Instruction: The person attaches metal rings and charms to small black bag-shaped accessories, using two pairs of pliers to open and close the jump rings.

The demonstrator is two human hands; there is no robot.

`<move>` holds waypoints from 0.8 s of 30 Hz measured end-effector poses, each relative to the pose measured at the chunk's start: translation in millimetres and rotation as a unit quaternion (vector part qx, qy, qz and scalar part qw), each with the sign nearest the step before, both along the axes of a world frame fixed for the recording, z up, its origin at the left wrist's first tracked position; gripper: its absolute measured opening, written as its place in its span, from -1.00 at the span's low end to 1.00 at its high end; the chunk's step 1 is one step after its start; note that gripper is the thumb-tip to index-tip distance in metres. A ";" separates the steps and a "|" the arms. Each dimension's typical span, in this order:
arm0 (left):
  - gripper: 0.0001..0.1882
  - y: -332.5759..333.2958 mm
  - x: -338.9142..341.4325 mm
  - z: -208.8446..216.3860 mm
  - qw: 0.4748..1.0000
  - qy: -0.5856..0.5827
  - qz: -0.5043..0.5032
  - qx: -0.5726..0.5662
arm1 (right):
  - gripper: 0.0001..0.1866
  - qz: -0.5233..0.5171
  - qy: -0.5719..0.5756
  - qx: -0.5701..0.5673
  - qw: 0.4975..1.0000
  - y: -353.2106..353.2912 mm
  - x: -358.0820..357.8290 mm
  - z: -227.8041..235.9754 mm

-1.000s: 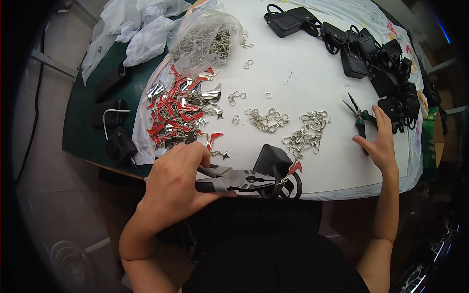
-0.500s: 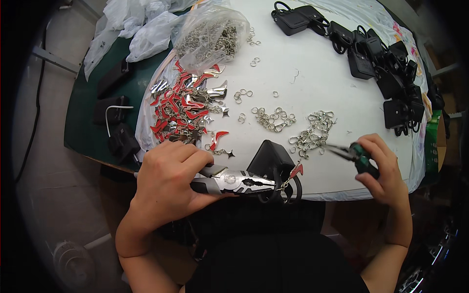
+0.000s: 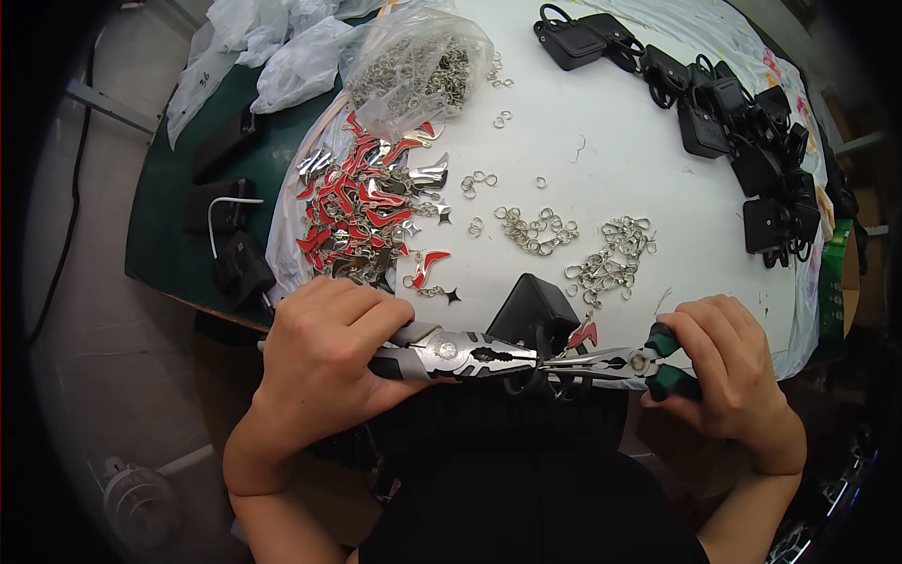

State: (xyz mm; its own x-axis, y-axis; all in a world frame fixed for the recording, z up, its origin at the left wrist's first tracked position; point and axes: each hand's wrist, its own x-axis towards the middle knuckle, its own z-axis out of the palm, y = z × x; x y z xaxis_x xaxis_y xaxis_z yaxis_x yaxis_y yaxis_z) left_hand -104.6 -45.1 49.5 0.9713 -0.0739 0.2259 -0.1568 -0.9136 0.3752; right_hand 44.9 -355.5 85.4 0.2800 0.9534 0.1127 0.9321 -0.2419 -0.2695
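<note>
My left hand (image 3: 329, 343) is closed round the grey-handled pliers (image 3: 451, 354), whose jaws point right. Gripped by my right hand (image 3: 728, 371) are green-handled long-nose pliers (image 3: 615, 364), their thin tips pointing left. Both sets of tips meet beside the strap of a small black bag-shaped case (image 3: 534, 310) at the table's front edge. A red high-heel charm (image 3: 583, 336) hangs there, just above the long-nose jaws. What the tips pinch is too small to make out.
Red and silver shoe charms (image 3: 366, 202) are heaped at left below a clear bag of metal rings (image 3: 418, 75). Loose rings (image 3: 540, 230) and a pile of clasps (image 3: 615, 258) lie mid-table. Several black mini bags (image 3: 733, 122) line the right side. Black devices (image 3: 221, 207) sit on green cloth.
My right hand has brought the long-nose pliers from the clasp pile down and left to the other pliers' tips. My left hand has stayed nearly still.
</note>
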 end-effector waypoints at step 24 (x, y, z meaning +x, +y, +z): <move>-0.51 -6.4 -3.8 -1.6 0.999 -0.029 0.035 -0.012 | -0.31 -0.025 0.073 0.046 0.996 -1.6 -2.1 -22.7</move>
